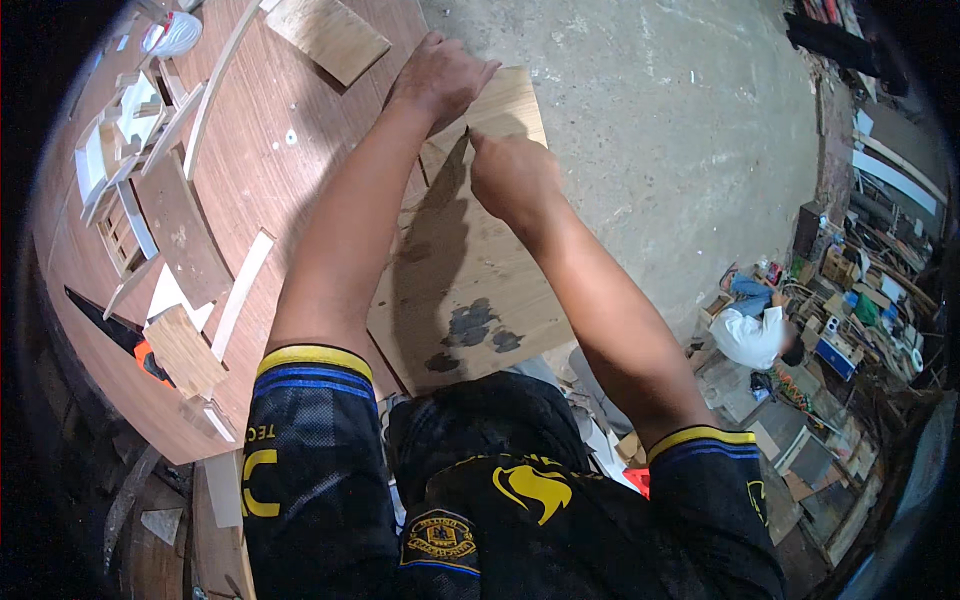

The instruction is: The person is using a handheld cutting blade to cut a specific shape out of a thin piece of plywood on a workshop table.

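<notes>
A long wooden board (pixel 500 270) stretches away in front of me, with dark stains (pixel 470 325) on its near part. Over its far end, my left hand (pixel 445 78) is closed with its fingers curled down and its thumb reaching right. Whatever lies under those fingers is hidden. My right hand (pixel 515 178) is closed just nearer, low over the board. A small dark pointed tip (pixel 467 131) sticks out past its fingers; the rest of that tool is covered, so its kind does not show. Shadows of my arms fall across the board.
Left of the board spreads a brown wood-grain tabletop (pixel 250 140) with a wooden block (pixel 328 38), curved strips (pixel 242 290) and an orange-handled saw (pixel 150 362). Concrete floor (pixel 680 150) lies to the right. A person in white (pixel 750 335) crouches beside clutter (pixel 880 300).
</notes>
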Available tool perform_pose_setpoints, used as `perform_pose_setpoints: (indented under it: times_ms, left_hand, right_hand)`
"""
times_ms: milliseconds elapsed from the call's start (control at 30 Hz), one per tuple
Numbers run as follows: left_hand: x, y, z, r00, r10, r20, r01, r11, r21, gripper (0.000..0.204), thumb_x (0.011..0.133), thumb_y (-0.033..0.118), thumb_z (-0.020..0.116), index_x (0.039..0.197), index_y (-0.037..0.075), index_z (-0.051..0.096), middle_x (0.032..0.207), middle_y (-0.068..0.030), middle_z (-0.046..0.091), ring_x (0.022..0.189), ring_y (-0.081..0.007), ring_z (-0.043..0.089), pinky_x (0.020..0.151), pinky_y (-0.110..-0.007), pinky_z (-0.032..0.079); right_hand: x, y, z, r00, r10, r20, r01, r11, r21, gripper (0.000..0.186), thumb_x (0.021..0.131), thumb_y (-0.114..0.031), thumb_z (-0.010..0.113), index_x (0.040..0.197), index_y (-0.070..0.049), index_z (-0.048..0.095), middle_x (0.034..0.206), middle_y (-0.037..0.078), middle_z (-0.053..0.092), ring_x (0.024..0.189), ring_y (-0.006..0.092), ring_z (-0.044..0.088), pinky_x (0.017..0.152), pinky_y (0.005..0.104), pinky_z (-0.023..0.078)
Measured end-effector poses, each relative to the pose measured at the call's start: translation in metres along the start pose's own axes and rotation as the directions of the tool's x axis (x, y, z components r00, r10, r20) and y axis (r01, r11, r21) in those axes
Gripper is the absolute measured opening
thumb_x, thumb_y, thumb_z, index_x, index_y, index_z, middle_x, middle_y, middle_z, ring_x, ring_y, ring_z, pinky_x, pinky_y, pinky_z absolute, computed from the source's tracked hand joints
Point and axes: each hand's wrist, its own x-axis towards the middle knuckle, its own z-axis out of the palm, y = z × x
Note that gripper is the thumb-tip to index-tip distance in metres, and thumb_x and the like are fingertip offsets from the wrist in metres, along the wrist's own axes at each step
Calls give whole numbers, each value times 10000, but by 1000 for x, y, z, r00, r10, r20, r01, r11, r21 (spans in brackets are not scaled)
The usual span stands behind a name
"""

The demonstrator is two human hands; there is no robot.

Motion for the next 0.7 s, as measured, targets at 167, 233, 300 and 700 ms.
perform_pose_setpoints:
  times_ms: [167,233,300,700]
  left_hand:
    - [-9,-4,1,1000,-19,9,19,1000,12,351,1039,301,406,973,158,720,872,-70,717,974,-253,634,955,-440,416]
    - [-11,-2,1,996,-56,63,56,998,-5,415,1045,345,394,921,149,738,897,-80,725,1017,-247,632,976,-426,406]
    - [-7,0,2,996,-85,39,88,993,-83,439,1048,356,380,911,148,742,931,-87,723,1031,-243,627,991,-429,394]
    - [-7,-6,2,998,-49,-48,42,990,-138,329,1024,294,456,903,140,720,801,-93,696,922,-252,629,911,-415,425]
  right_hand:
    - [7,0,-19,986,-47,162,54,998,-41,295,896,-106,474,1098,-97,689,923,195,722,878,371,707,760,485,568]
    - [1,-4,-26,973,-63,222,77,996,-54,292,896,-107,477,1099,-96,687,927,195,723,887,369,708,770,483,569]
    - [1,-3,-15,982,44,183,-39,999,-28,278,893,-109,486,1092,-95,681,912,191,724,874,374,709,763,470,576]
    - [-1,-1,-17,989,-2,148,13,997,-74,396,856,-60,508,1221,-115,654,871,214,710,825,388,699,724,481,564]
